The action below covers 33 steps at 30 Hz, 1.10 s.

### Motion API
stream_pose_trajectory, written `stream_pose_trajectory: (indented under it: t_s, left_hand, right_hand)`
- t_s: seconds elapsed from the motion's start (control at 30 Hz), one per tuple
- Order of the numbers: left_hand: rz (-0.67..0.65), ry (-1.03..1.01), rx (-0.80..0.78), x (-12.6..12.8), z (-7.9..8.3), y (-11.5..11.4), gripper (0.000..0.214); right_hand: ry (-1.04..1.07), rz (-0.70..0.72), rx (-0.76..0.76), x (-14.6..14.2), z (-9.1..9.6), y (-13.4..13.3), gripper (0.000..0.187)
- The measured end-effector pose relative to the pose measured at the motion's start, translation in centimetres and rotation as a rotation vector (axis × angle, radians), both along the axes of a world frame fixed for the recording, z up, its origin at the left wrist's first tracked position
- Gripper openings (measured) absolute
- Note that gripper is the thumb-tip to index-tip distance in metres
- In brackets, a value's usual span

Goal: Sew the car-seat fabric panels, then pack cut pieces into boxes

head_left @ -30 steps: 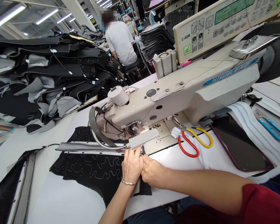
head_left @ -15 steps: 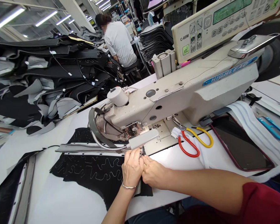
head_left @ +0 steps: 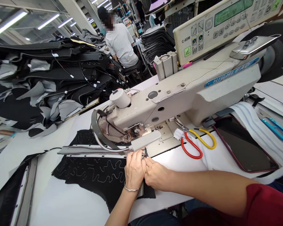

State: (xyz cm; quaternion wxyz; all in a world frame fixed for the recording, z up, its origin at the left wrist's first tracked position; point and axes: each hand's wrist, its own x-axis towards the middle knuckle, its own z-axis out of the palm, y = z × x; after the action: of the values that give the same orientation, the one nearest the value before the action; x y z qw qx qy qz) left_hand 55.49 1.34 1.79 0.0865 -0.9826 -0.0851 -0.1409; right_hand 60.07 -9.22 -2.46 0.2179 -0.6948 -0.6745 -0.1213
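Black fabric (head_left: 94, 179) with a pale wavy wire line lies across the white table, a grey and white strip (head_left: 85, 150) running along its upper part. My left hand (head_left: 135, 169), with a bracelet at the wrist, is closed on the right end of this fabric. Pressed against it, my right hand (head_left: 155, 174) is closed too, its fingertips pinching the fabric's edge. What exactly lies between the fingertips is hidden. Just beyond both hands is the needle area of the sewing machine (head_left: 169, 94), under a pale lamp bar (head_left: 146, 140).
Red-and-yellow-handled scissors (head_left: 191, 142) and a dark phone (head_left: 245, 144) lie right of the hands. Blue snips (head_left: 275, 129) are farther right. A second black piece (head_left: 9, 194) lies at left. Dark panels (head_left: 61, 69) are piled behind; a person in white (head_left: 121, 44) sits beyond.
The view has shifted slightly. My hands keep their hold at the same spot on the fabric. The person behind has turned their head.
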Motion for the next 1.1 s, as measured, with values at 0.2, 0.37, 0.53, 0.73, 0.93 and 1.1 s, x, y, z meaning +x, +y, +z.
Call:
stream_pose_trajectory:
  t_s: [0.2, 0.37, 0.53, 0.73, 0.93, 1.1]
  left_hand:
    - [-0.006, 0.004, 0.026, 0.1, 0.0, -0.2, 0.03]
    - [0.008, 0.033, 0.046, 0.2, 0.1, -0.3, 0.029]
    - [0.008, 0.054, 0.05, 0.4, 0.3, -0.3, 0.029]
    - [0.059, 0.174, 0.007, 0.7, 0.7, -0.4, 0.026]
    - [0.023, 0.197, -0.064, 0.8, 0.9, 0.1, 0.03]
    - [0.025, 0.254, -0.138, 1.3, 1.6, 0.6, 0.038]
  right_hand:
    - [-0.009, 0.001, -0.001, 0.1, 0.4, -0.1, 0.023]
    - [-0.005, 0.0, 0.008, 0.1, 0.3, -0.1, 0.022]
    - [0.003, 0.001, -0.013, 0.2, 0.4, -0.1, 0.022]
    - [-0.022, -0.007, -0.01, 0.2, 0.3, 0.1, 0.023]
    - [-0.003, -0.028, 0.018, 0.2, 0.4, 0.2, 0.024]
    - [0.037, -0.018, -0.001, 0.3, 0.5, 0.1, 0.02]
